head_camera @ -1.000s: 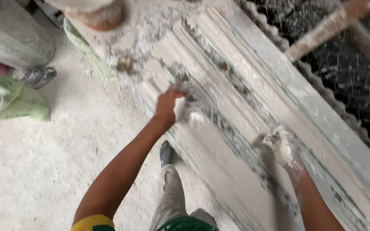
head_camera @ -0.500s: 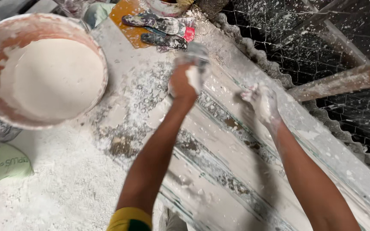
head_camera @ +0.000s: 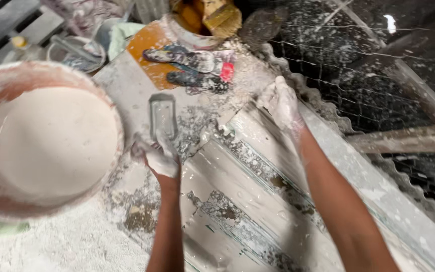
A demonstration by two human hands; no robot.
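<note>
Plaster mould, long, ribbed | L hand grips scraper | R hand flat, released

Two bare forearms enter from the bottom edge, with no sleeve, watch or band showing on either. The left hand is caked in wet white plaster, thick over the knuckles and fingers, thinning out at the wrist. The right hand wears the same white coat, lumpy across its back and fingers, ending in a ragged line at the wrist. Small white specks and smears dot the right forearm further down. No gloves or rings can be made out under the plaster.
</note>
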